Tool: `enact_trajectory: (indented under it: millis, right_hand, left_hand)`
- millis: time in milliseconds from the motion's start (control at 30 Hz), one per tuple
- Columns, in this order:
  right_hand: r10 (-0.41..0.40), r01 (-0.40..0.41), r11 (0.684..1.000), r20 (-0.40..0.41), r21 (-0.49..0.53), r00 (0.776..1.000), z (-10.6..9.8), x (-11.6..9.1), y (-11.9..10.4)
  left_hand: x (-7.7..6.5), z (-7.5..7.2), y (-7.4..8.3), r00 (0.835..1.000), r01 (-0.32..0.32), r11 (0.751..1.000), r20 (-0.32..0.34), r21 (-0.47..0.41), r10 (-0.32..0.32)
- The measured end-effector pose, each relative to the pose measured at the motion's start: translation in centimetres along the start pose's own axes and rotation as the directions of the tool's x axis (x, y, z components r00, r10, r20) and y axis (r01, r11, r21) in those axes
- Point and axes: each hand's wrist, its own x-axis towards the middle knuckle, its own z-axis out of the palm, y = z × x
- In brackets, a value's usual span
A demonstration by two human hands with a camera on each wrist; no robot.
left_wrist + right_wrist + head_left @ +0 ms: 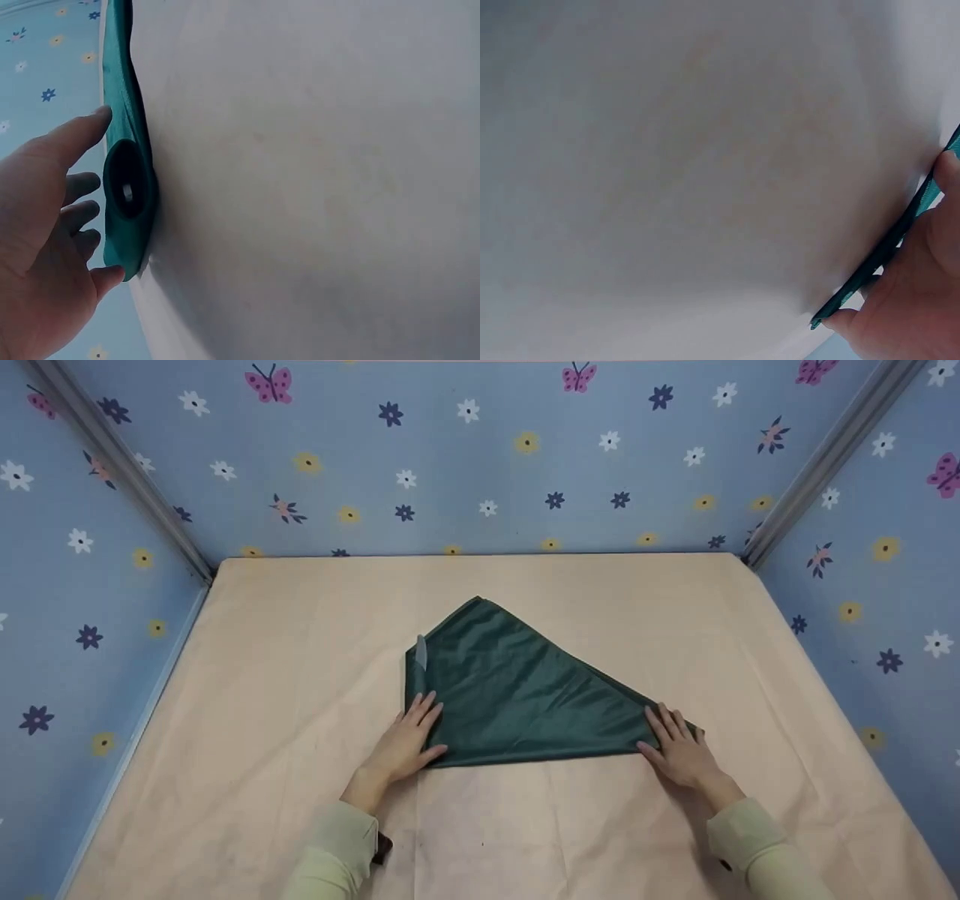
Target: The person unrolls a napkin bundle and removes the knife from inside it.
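Observation:
A dark green, shiny piece of fabric (510,690) lies folded into a rough triangle, its kind unclear. Near its left edge shows a small pale grey strip (421,652). My left hand (401,744) rests on the lower left corner, fingers extended over the edge. In the left wrist view, the near edge of the green fabric (129,240) bulges into a rounded hollow fold beside that hand (37,232). On the narrow right end rests my right hand (681,754), its fingers spread. The right wrist view shows that hand (915,277) along the thin fabric edge (870,266).
A pale beige cloth (300,622) with creases covers the table. Blue panels (480,457) printed with flowers and butterflies stand at the back and both sides, with grey metal posts (127,465) at the rear corners.

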Motion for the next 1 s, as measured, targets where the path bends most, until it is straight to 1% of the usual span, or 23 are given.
enact_trajectory:
  millis: [267, 400, 567, 800, 1000]
  right_hand:
    - [0.004, -0.004, 1.000, 0.017, 0.002, 1.000, 0.0, 0.0, 0.0]
    - [0.001, -0.002, 1.000, 0.007, 0.003, 1.000, 0.0, 0.0, 0.0]
    - [0.000, 0.000, 1.000, 0.002, 0.002, 1.000, 0.0, 0.0, 0.0]
    - [0.008, -0.008, 1.000, 0.019, -0.001, 1.000, 0.0, 0.1, 0.0]
    - [0.002, -0.002, 1.000, 0.021, 0.007, 1.000, 0.0, 0.1, 0.1]
  left_hand:
    - [0.1, 0.5, -0.5, 1.000, 0.008, 1.000, 0.026, 0.015, -0.009]
    - [-0.1, 0.5, -0.6, 0.999, 0.020, 1.000, 0.037, 0.010, -0.021]
    - [-0.2, 0.3, -0.8, 0.999, 0.030, 1.000, 0.036, 0.004, -0.030]
    - [-0.5, 0.1, -1.3, 1.000, 0.014, 1.000, 0.018, 0.000, -0.014]
    - [-0.7, 0.0, -1.6, 0.999, 0.024, 1.000, 0.030, 0.000, -0.024]
